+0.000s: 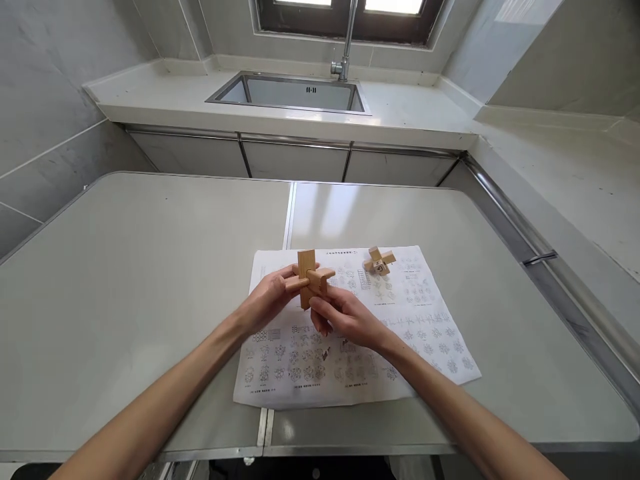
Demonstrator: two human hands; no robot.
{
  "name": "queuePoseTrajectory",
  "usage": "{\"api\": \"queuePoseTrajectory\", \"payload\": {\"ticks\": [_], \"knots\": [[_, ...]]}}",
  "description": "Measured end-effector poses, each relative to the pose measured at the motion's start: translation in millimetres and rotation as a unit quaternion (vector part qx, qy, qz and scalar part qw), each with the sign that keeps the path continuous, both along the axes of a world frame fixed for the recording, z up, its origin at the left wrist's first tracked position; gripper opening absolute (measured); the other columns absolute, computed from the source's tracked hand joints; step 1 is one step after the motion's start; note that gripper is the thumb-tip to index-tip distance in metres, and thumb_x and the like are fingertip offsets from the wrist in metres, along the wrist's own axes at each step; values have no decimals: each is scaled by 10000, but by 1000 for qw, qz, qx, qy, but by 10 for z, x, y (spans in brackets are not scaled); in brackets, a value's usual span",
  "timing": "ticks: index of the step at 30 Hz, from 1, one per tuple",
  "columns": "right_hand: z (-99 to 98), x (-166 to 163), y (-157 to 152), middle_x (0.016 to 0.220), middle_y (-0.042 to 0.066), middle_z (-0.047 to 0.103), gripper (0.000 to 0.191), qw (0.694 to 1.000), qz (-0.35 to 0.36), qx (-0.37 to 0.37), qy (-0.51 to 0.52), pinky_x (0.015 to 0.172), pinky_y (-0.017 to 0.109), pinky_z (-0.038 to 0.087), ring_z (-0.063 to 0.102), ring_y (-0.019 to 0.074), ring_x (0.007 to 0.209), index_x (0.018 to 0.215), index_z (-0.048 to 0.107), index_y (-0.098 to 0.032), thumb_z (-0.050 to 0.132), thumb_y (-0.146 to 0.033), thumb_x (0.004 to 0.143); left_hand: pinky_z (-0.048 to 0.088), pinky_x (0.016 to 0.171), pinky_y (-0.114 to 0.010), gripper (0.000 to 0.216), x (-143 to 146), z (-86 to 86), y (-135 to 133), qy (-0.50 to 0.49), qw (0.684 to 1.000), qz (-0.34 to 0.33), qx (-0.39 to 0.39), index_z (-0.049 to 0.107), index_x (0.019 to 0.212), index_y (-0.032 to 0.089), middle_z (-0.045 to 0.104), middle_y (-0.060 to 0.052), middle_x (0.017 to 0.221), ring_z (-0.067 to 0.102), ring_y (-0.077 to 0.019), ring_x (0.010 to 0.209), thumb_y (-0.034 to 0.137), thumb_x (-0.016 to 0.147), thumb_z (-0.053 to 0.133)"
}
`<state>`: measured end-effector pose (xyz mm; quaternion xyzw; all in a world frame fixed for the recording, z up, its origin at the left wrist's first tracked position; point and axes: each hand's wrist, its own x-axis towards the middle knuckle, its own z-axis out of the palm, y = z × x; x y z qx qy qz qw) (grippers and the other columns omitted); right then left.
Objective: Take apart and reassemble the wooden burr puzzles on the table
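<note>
A wooden interlocking puzzle [307, 263] of crossed light-brown bars is held between both hands, above a printed sheet. My left hand [273, 293] grips it from the left, fingers closed around a bar that sticks out sideways. From the lower right, my right hand [345, 317] pinches the puzzle's near side with thumb and fingers. One wide bar stands roughly upright, with shorter bars crossing it. Beneath the hands lies the white instruction sheet [400, 353], covered with small diagrams. A second small wooden puzzle [380, 261], marked with a dark number, rests on the sheet's far right part.
The folding table [125, 287] has a metal seam [290, 217] down its middle. Beyond it is a counter [400, 107] with a sink [300, 93] and a tap [345, 57]. A metal rail [545, 257] runs along the right side.
</note>
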<state>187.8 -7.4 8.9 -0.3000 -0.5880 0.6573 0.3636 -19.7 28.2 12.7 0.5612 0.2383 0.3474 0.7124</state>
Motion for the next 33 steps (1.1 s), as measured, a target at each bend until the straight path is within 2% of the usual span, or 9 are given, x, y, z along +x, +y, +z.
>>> {"api": "queuePoseTrajectory", "payload": {"ticks": [8, 12, 16, 20, 22, 24, 27, 30, 33], "knots": [[-130, -46, 103, 659, -26, 596, 421, 1000, 16, -2, 7, 541, 271, 478, 544, 121, 548, 912, 578, -201, 545, -595, 1058, 534, 1050, -525, 733, 26, -75, 33, -42, 996, 47, -57, 724, 1331, 156, 661, -217, 1458, 680, -409, 1246, 680, 824, 796], [-151, -52, 96, 659, -29, 586, 409, 1000, 18, 4, 12, 539, 265, 470, 528, 111, 542, 872, 546, -209, 547, -569, 1066, 527, 1069, -522, 796, -2, -129, 51, -42, 998, 32, -45, 684, 1387, 163, 674, -220, 1442, 692, -403, 1235, 676, 793, 821], [-172, -34, 68, 646, -38, 564, 384, 1000, 9, 16, 6, 524, 262, 468, 512, 106, 525, 856, 535, -217, 539, -531, 1079, 536, 1064, -500, 826, -36, -144, 30, -54, 997, 28, -46, 649, 1431, 191, 627, -212, 1506, 638, -418, 1333, 627, 766, 873], [-211, -37, 53, 658, -37, 580, 374, 1000, 0, 13, 7, 504, 260, 460, 511, 103, 509, 856, 535, -223, 522, -516, 1087, 552, 1052, -495, 868, -38, -74, 9, -62, 996, 51, -43, 650, 1422, 211, 620, -197, 1510, 575, -444, 1404, 589, 697, 942], [-222, -52, 48, 725, -16, 628, 331, 999, -32, 27, -1, 500, 259, 466, 535, 107, 531, 895, 557, -223, 530, -491, 1087, 544, 1074, -502, 878, -37, -40, 8, -62, 995, 78, -34, 655, 1411, 206, 622, -199, 1504, 572, -448, 1405, 567, 674, 966], [-222, -67, 42, 865, 17, 689, 208, 993, -91, 66, -27, 540, 265, 511, 597, 124, 618, 1061, 601, -223, 587, -431, 1066, 536, 1096, -502, 848, -38, -22, 8, -54, 993, 105, -26, 654, 1406, 219, 618, -188, 1507, 578, -431, 1401, 488, 675, 989], [-212, -73, 34, 997, 38, 722, 279, 966, -192, 155, -74, 643, 290, 571, 664, 155, 758, 1277, 577, -250, 663, -320, 1021, 511, 1137, -500, 833, -39, -28, 0, -26, 991, 132, -10, 651, 1394, 243, 640, -161, 1476, 583, -397, 1400, 342, 654, 1020], [-210, -59, 34, 976, 36, 726, 183, 938, -260, 205, -104, 665, 304, 573, 669, 162, 758, 1204, 618, -250, 649, -281, 1026, 458, 1201, -510, 852, -28, -56, -15, 9, 988, 152, 21, 645, 1399, 249, 653, -142, 1448, 567, -380, 1416, 271, 637, 1028], [-218, -47, 40, 933, 31, 719, 84, 930, -277, 213, -116, 652, 306, 566, 660, 160, 722, 1114, 649, -239, 630, -273, 1040, 432, 1230, -514, 850, -7, -86, -26, 41, 984, 163, 66, 633, 1406, 271, 659, -118, 1433, 566, -362, 1418, 234, 649, 1019]]}}
